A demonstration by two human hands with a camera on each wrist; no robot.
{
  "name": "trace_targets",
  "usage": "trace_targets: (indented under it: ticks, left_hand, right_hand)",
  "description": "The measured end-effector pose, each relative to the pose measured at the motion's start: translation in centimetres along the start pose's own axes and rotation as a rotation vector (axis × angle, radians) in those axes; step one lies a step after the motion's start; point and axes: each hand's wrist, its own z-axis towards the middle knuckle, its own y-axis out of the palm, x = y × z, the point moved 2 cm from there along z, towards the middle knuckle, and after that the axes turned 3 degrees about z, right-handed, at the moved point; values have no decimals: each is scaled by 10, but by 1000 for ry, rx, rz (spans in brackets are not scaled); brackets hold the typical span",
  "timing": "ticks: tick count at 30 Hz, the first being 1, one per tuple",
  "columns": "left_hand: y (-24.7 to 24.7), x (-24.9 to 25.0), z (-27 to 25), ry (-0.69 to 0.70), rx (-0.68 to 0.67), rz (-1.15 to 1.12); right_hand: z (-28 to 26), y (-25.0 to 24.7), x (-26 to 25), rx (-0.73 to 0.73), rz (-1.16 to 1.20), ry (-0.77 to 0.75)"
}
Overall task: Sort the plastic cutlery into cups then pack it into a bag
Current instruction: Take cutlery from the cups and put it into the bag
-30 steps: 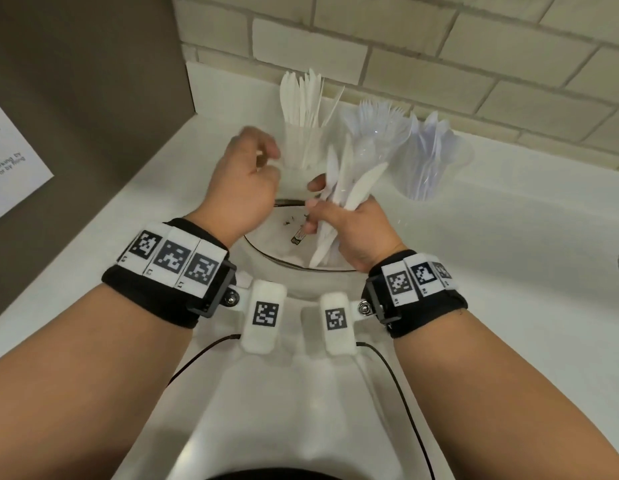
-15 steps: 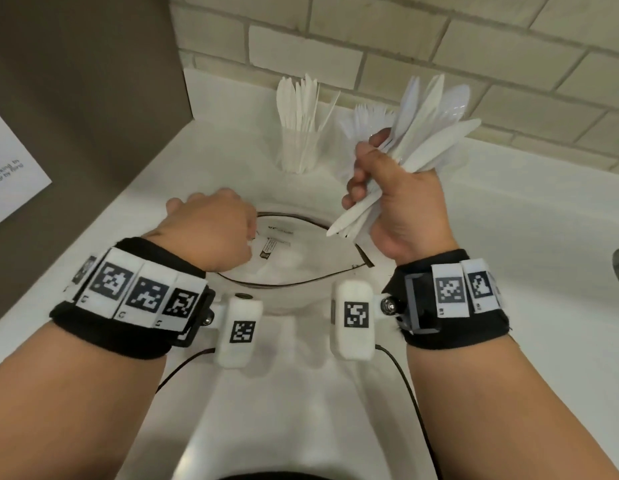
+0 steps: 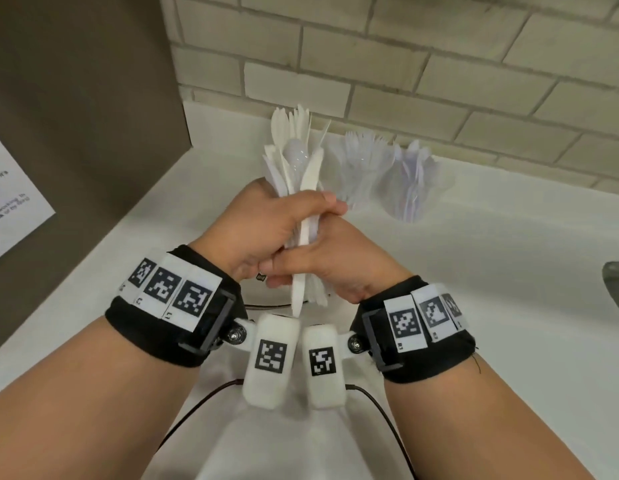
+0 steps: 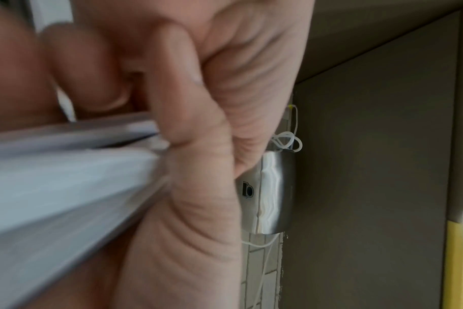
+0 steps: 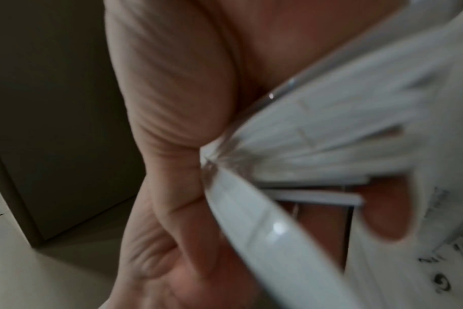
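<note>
Both hands meet over the middle of the white counter around one bundle of white plastic cutlery (image 3: 303, 174), held roughly upright. My left hand (image 3: 266, 223) wraps its upper part and my right hand (image 3: 339, 261) grips lower down, the handles (image 3: 297, 296) sticking out below. The wrist views show the blurred bundle (image 4: 66, 177) (image 5: 331, 125) pressed against each palm. Behind stand three clear cups: knives (image 3: 290, 123), forks (image 3: 363, 161), spoons (image 3: 412, 181). The clear bag's dark rim (image 3: 266, 305) peeks out under the hands; most of the bag is hidden.
A brick wall backs the counter and a brown partition (image 3: 76, 116) with a paper notice (image 3: 10, 209) closes the left side. A grey object (image 3: 618, 289) sits at the right edge. A steel wall fixture (image 4: 270, 192) shows in the left wrist view.
My right hand brought the bundle down and left from beside the cups to the centre. My left hand left the bag's rim and took hold of the bundle too.
</note>
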Motion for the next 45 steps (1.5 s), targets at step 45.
trace_targets:
  ticks: [45]
  left_hand:
    - [1, -43, 4, -155, -202, -387]
  right_hand:
    - [4, -30, -24, 551, 77, -113]
